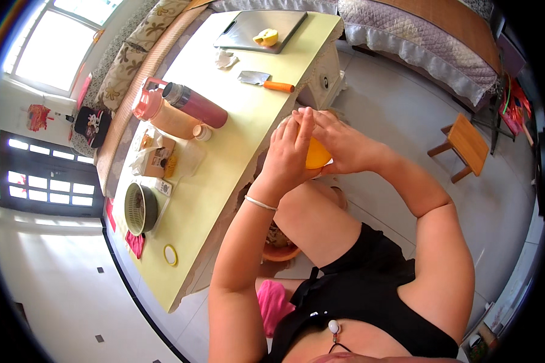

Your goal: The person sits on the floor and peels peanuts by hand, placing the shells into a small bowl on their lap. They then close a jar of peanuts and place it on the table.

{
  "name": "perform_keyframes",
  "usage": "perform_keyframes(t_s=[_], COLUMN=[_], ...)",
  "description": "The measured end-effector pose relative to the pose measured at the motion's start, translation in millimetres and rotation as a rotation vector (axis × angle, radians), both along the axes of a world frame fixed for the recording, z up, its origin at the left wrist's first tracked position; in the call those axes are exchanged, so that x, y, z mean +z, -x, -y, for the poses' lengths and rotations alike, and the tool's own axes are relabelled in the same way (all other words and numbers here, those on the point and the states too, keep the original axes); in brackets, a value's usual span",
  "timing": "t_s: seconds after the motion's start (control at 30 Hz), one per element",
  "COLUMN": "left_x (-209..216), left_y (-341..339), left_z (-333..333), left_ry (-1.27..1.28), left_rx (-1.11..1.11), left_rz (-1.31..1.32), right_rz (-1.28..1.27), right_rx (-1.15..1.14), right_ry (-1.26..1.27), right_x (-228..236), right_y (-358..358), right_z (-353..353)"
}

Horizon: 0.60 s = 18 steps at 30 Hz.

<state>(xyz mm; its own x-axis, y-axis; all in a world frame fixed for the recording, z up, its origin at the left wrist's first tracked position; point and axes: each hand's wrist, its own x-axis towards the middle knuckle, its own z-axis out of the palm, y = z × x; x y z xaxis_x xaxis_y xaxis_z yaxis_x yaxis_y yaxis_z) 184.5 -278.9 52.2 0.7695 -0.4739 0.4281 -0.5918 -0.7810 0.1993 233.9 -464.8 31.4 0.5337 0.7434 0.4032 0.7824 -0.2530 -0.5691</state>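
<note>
Both my hands are closed around a smooth yellow-orange round thing (317, 155), held beside the table edge above my thigh. My left hand (289, 148) covers its left side with the fingers pointing up. From the right, my right hand (349, 145) wraps it, and the fingertips of the two hands meet over its top. Most of it is hidden, so its exact kind is unclear. On the table beyond lies a small cleaver (255, 78) with an orange handle. Farther off, a cut piece of yellow fruit (266, 37) rests on a grey cutting board (239, 40).
Along the pale yellow table (224, 163) stand a pink bottle (174, 119), a dark red thermos (203, 109), a tissue box (155, 156), a green basket (140, 209) and a yellow-rimmed lid (171, 255). An orange tub (280, 253) sits below my leg. A wooden stool (464, 144) stands right.
</note>
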Motion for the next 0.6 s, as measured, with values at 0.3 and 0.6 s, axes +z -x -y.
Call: perform_keyframes(t_s=[0.3, 0.6], left_x=[-52.3, -33.1], left_y=[-11.1, 36.7], left_z=[-8.2, -85.1], left_ry=[-0.080, -0.315], left_rx=[0.032, 0.542], left_rz=[-0.175, -0.157], right_rz=[-0.051, -0.248], right_rx=[-0.071, -0.244], right_ry=[-0.164, -0.150], right_x=[-69.1, -157.8], right_y=[-8.6, -10.9], right_z=[-18.8, -59.0])
